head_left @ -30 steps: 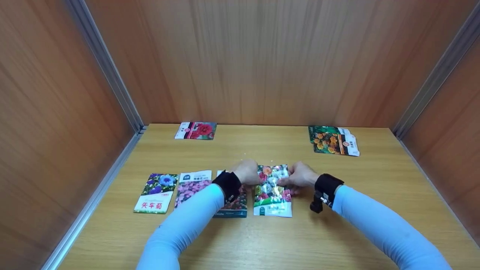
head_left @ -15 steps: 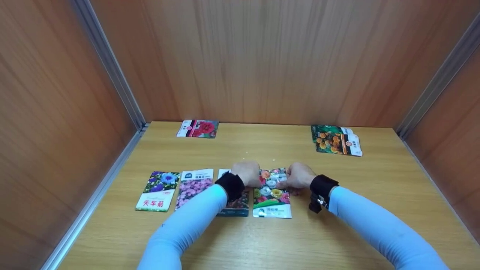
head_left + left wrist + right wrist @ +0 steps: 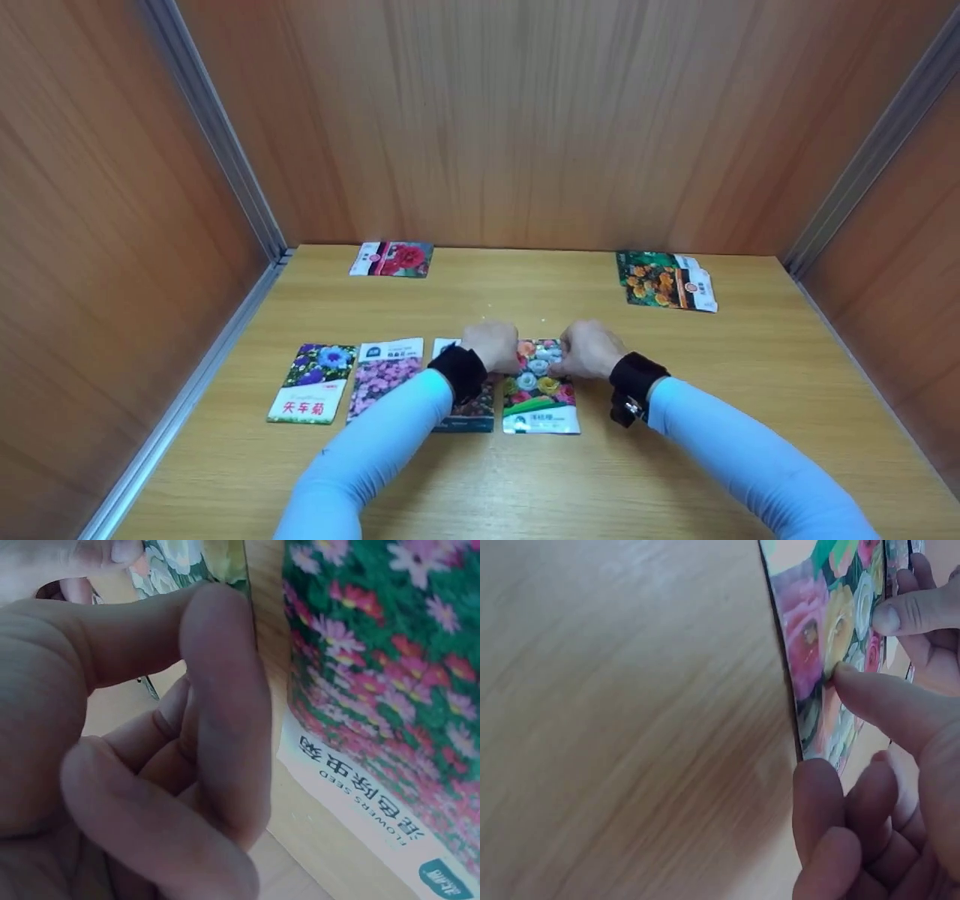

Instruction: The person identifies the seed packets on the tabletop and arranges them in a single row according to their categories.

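A seed packet with multicoloured rose-like blooms lies at the right end of a row on the table. My right hand pinches its right edge; the right wrist view has the thumb on the printed face and the fingers curled by the edge. At the opposite edge, my left hand holds the packet with its thumb on the face and bent fingers beside it. Just left, partly under my left wrist, is a seed packet with red and pink daisies.
Farther left in the row lie a pink-flowered packet and a blue-flowered packet. A red-flowered packet lies at the back left. Overlapping orange-flowered packets sit at the back right. Wooden panels enclose the table.
The multicoloured packet has shifted slightly left, and the bright glare on it has faded. My right hand has moved a little left along with it; my left hand stays about where it was.
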Motion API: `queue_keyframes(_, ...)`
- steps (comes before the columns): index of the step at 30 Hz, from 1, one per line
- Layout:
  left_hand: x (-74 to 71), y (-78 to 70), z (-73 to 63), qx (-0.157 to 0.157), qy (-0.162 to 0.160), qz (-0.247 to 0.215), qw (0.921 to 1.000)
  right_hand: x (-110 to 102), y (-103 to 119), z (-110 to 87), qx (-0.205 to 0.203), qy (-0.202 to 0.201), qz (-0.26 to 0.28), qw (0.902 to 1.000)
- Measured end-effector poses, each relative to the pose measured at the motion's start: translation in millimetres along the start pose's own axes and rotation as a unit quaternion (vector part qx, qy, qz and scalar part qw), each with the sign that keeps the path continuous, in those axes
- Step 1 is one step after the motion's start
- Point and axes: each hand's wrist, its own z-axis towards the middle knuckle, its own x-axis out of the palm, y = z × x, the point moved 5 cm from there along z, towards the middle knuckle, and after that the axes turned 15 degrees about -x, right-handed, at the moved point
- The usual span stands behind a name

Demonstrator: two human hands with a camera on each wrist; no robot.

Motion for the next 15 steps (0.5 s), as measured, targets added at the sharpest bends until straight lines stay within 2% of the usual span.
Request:
queue_keyframes(4,-1.6,5.6,-2.8,0.002,0.004,-0.027,0.9996,1,-1,0.5,-0.015,-0.006,0.031,0.9994)
queue_keyframes(8,-9.3,10.2,-2.3,0.002,-0.002,-0.081,0.9967,-11,-13,0.2,-0.008,-0.03,0.065,0.9974)
queue_keyframes(12,-17.8,15.0,3.1,0.0,-0.015,-0.155,0.9877,-33,-38,-2.6,0.039,-0.048,0.121,0.9907)
queue_keyframes(15,-23.0,14.8,9.0,0.01,-0.057,-0.19,0.9801,-52,-60,-8.2,0.076,-0.073,0.15,0.983)
